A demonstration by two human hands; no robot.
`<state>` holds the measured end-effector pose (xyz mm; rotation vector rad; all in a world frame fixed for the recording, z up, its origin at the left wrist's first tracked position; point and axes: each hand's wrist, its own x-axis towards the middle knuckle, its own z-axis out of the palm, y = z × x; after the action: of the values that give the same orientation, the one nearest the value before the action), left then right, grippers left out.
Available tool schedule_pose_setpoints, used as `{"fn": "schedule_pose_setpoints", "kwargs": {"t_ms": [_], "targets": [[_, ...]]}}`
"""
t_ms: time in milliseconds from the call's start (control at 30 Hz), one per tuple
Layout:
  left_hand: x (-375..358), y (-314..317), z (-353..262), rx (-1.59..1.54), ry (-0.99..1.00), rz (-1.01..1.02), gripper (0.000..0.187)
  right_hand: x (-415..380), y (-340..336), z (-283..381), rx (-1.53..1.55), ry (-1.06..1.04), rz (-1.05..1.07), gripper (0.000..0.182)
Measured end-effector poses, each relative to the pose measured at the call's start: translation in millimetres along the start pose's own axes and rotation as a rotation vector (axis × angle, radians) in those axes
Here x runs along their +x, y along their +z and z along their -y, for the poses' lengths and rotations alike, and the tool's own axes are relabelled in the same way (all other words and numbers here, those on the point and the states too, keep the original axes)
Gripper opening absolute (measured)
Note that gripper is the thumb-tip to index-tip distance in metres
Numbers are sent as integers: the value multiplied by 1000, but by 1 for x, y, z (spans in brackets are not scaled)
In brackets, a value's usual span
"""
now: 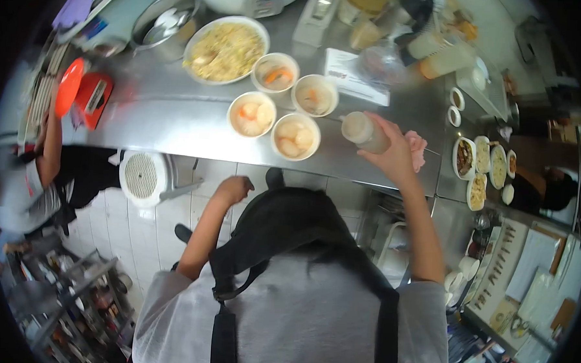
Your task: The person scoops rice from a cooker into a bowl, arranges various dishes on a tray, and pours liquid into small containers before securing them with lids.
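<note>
My right hand (392,150) is wrapped around a translucent plastic bottle (365,130) with a pale cap, tilted over the counter's near edge. Left of it stand two paper bowls with pale round pieces, one bowl (295,137) nearer and another bowl (251,114) beside it. Behind them are two more paper bowls, one bowl (315,95) and another bowl (275,73), each with orange bits in it. Below the counter edge, near my black apron, hangs my left hand (233,191) with fingers curled in. What it holds, if anything, is hidden.
A large oval plate of yellowish food (227,50) stands behind the bowls. At the back lie a printed sheet (356,77) and bagged items; a pink cloth (415,151) sits by my right wrist. Left are a red scale (95,100), a white stool (146,178) and a co-worker's arm (51,135).
</note>
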<state>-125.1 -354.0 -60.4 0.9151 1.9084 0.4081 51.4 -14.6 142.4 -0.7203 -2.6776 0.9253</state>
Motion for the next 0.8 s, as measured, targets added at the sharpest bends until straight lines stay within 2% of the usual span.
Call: {"fn": "schedule_pose_setpoints", "kwargs": {"t_ms": [67,133,167,233,333,367,400,467,533,567,600,633,667,700,767,800], "targets": [[10,19,-1,38,67,-10,24,-5,-18,-22,54,127,-175,74],[24,31,5,138,233,145,20,8,-49,-34,285,236,-395,74],[26,33,-3,143,183,193,18,18,-63,-46,407,283,-503,75],[30,29,-32,146,19,345,15,42,-77,-88,349,339,-686,76],[39,29,-78,409,198,274,17,89,-65,-166,213,367,-916,80],[47,29,-96,420,185,330,21,103,-58,-189,154,369,-992,81],[56,32,-106,422,284,291,19,111,-52,-202,125,388,-906,86],[70,43,-126,392,360,217,18,123,-50,-215,175,311,-808,94],[79,60,-144,423,348,304,19,116,-53,-207,154,268,-773,101],[75,65,-165,447,373,287,21,102,-53,-207,241,251,-744,100],[72,74,-182,443,383,319,22,75,-56,-190,106,314,-775,93],[70,88,-191,342,374,374,21,46,-47,-187,-57,293,-814,82],[67,101,-198,244,355,428,20,5,-41,-171,-186,416,-643,69],[65,111,-204,228,338,503,20,-36,-32,-158,-393,416,-590,53],[58,138,-214,173,262,597,20,-76,32,-186,-590,286,-675,39],[56,151,-210,245,330,614,19,-78,38,-188,-506,309,-640,38]]}}
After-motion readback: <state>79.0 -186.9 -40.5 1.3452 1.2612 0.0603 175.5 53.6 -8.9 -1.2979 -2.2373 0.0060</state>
